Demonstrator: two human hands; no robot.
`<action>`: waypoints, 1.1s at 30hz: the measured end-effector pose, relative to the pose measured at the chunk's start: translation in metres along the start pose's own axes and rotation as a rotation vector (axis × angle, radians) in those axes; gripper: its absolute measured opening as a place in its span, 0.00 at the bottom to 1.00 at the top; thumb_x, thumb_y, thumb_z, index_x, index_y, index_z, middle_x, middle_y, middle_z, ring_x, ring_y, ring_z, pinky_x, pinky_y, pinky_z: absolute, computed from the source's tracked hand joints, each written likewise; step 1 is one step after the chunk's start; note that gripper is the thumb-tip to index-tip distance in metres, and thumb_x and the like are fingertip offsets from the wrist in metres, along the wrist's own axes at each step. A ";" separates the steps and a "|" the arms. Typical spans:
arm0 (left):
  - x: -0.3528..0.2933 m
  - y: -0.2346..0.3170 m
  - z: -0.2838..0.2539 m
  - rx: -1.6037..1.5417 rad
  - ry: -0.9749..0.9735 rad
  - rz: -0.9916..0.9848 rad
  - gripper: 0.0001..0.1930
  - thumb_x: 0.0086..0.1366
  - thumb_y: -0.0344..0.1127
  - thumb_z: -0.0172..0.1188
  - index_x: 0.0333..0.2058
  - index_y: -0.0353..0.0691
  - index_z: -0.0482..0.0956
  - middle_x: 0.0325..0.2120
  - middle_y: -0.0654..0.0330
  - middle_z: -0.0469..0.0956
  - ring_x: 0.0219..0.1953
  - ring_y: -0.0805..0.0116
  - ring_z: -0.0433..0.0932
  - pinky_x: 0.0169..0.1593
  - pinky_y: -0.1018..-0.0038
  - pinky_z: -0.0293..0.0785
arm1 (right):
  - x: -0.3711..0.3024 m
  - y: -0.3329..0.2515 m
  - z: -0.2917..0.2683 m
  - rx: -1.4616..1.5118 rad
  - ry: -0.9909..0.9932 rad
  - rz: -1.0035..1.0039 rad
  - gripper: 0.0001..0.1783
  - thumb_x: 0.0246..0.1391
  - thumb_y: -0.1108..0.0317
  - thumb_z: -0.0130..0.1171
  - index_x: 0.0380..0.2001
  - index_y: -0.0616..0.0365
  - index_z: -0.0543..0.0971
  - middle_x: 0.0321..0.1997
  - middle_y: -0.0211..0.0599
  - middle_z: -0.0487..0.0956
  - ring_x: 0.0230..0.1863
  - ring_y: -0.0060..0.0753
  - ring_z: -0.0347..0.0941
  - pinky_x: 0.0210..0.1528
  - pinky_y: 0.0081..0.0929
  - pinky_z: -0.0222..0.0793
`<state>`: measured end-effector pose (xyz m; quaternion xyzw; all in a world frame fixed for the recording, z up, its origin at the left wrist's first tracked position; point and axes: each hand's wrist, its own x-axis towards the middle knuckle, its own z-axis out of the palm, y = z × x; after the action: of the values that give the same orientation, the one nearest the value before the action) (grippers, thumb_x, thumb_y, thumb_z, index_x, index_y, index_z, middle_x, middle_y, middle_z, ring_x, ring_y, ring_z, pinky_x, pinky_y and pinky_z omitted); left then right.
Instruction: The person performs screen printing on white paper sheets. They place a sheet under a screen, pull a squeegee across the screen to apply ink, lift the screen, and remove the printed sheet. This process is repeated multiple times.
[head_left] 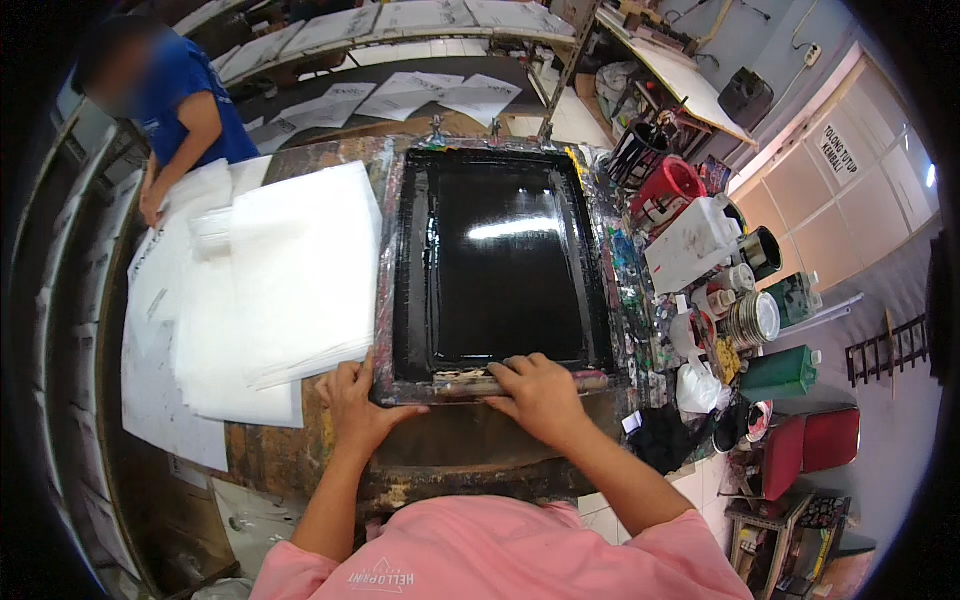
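A screen printing frame (385, 340) lies on the worktable in front of me, its inner mesh (510, 290) dark and glossy with black ink. My right hand (540, 400) grips the near rail, fingers over the top and thumb at the front edge. At the near left corner of the frame is my left hand (358, 410), its thumb stretched along the front and its fingers apart from the thumb, close to the paper. Left of the frame, a stack of white sheets (300, 270) lies with slightly fanned edges.
A person in a blue shirt (205, 110) stands at the far left, a hand on the sheets. Ink containers, a red bucket (680, 180), a white jerrycan (690, 245) and green bottles (780, 372) crowd the right side. Printed sheets (400, 95) lie behind; red chairs (830, 440) stand right.
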<state>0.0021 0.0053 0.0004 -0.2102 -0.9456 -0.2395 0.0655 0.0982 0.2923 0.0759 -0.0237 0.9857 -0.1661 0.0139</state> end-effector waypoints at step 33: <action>-0.007 -0.004 0.011 -0.589 0.085 -0.053 0.66 0.42 0.56 0.89 0.75 0.30 0.65 0.49 0.46 0.81 0.48 0.47 0.78 0.56 0.55 0.74 | 0.046 0.016 -0.027 -0.137 0.122 -0.033 0.26 0.64 0.43 0.66 0.45 0.56 0.76 0.36 0.41 0.80 0.41 0.46 0.83 0.34 0.44 0.80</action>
<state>0.0067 0.0049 -0.0127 -0.1850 -0.8371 -0.5136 0.0350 0.0509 0.3139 0.0951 -0.0304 0.9933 -0.0998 -0.0504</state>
